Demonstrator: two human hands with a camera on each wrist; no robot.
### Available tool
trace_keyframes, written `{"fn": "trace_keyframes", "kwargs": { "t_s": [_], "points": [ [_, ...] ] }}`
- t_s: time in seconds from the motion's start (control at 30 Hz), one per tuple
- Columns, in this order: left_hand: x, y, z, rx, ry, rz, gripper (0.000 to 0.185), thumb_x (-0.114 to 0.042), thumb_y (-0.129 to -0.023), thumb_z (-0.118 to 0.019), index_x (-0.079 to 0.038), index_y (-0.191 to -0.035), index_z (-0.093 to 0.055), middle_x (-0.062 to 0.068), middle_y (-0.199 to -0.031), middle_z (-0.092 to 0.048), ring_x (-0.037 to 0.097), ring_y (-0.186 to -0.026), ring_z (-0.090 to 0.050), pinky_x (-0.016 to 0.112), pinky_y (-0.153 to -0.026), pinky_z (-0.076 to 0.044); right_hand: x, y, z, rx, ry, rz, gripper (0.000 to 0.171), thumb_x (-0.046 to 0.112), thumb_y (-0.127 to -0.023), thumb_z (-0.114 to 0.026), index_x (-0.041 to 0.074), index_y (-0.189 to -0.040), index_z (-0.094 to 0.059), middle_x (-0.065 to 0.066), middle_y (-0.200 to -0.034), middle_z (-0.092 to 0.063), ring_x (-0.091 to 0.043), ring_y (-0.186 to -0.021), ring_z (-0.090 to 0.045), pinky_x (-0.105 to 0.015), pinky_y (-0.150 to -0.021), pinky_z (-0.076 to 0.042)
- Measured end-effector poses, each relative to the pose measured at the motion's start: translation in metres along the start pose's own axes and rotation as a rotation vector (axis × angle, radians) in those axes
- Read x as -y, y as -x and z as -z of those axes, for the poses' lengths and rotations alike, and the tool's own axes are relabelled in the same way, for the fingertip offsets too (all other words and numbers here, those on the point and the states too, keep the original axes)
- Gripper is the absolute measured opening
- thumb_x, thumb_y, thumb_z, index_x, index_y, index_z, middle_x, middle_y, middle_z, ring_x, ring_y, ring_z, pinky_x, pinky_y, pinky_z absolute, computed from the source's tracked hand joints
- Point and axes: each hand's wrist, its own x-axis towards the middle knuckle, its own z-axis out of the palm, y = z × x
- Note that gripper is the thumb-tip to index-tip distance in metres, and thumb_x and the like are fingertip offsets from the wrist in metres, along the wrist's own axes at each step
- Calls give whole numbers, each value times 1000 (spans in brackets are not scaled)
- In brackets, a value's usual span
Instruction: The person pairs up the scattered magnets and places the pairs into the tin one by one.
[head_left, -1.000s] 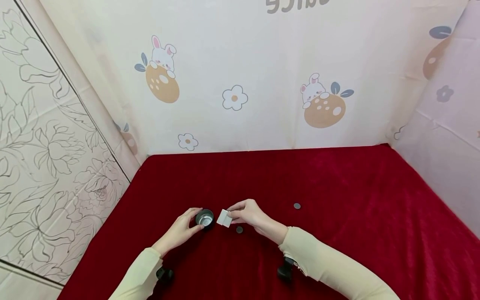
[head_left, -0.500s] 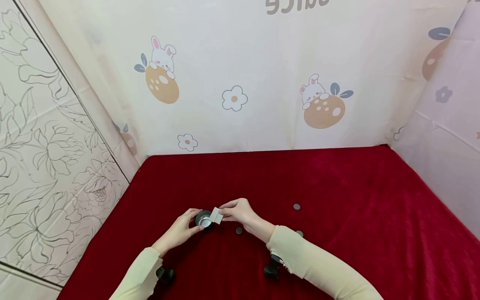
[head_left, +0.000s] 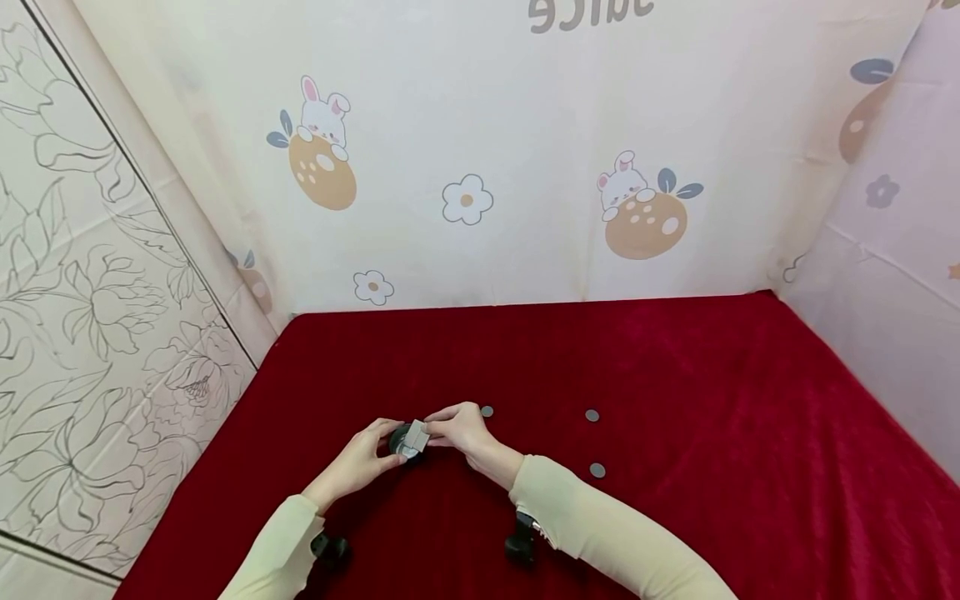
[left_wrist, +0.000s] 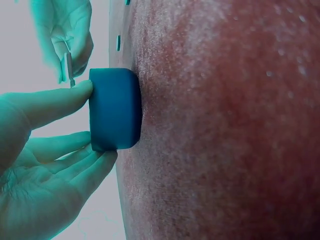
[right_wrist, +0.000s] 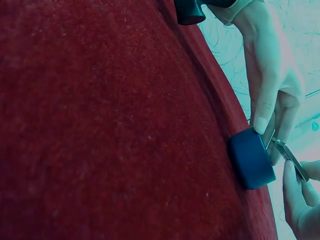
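Note:
My left hand (head_left: 358, 461) grips a small round bowl (left_wrist: 115, 110), dark outside and shiny metal inside, between thumb and fingers. It sits low on the red cloth. With my right hand (head_left: 465, 432) I pinch a flat, pale square piece (head_left: 417, 436) that has a line across it; its kind is unclear. In the head view this piece covers part of the bowl's opening. From the right wrist it shows as a thin slab beside the rim, tilted; whether it touches the rim, I cannot tell.
Red cloth (head_left: 675, 375) covers the table. Small grey discs like coins lie on it: one (head_left: 487, 412) just beyond my right hand, another (head_left: 592, 415) further right, a third (head_left: 597, 470) near the right sleeve. A patterned curtain (head_left: 525, 225) hangs behind.
My right hand has moved left with the pale piece, from beside the bowl to over its opening. Two discs came into view as the arm shifted; another is now hidden. The left hand stayed.

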Motion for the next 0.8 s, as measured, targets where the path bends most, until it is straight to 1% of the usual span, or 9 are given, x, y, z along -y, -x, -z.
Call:
{"fn": "trace_keyframes", "kwargs": {
  "t_s": [0.1,0.13,0.23,0.33,0.4,0.63,0.8],
  "points": [
    [-1,0,0,-8,-4,-5,47,-10,-81,-64,4,-122,-47,14,-119,-48,30,-107,-50,40,-86,-43,-1,-1,-3,-13,0,5,20,-4,-79,-60,-16,-96,-61,-27,-94,-61,-31,-80,-63,-31,-66,-52],
    [-1,0,1,-9,-17,-18,47,-10,-81,-64,4,-122,-47,15,-117,-49,31,-106,-51,40,-85,-44,-1,-2,-4,-17,7,10,20,-4,-79,-60,-16,-95,-61,-27,-93,-61,-32,-79,-64,-32,-65,-52],
    [0,0,1,-12,-19,-26,46,-10,-80,-64,5,-121,-47,14,-116,-49,30,-105,-52,39,-84,-44,-2,-3,-6,-33,31,18,18,-5,-78,-61,-15,-93,-62,-26,-90,-62,-30,-74,-64,-32,-64,-52],
    [0,0,2,-1,-9,-13,46,-9,-80,-64,3,-122,-47,13,-117,-49,29,-106,-52,38,-85,-44,-4,-4,-7,-49,58,34,16,-5,-77,-62,-14,-90,-64,-23,-87,-64,-25,-66,-65,-32,-63,-52],
    [0,-1,1,3,10,-2,46,-8,-80,-64,2,-122,-47,12,-118,-49,27,-107,-51,38,-86,-43,-6,-6,-7,-48,71,49,16,-4,-77,-63,-14,-90,-64,-21,-86,-64,-23,-65,-65,-32,-63,-52],
    [0,-1,0,13,43,-13,45,-8,-80,-64,0,-121,-48,11,-118,-49,26,-106,-51,36,-87,-43,-7,-5,-5,-6,196,93,17,2,-77,-66,-7,-91,-67,-16,-87,-65,-22,-72,-65,-32,-67,-51],
    [0,-1,0,7,48,-28,44,-7,-80,-64,2,-120,-48,13,-116,-49,28,-106,-52,35,-86,-43,-8,-7,-5,10,311,120,15,3,-75,-68,-3,-88,-69,-12,-91,-64,-16,-71,-61,-29,-64,-50]
  ]
}}
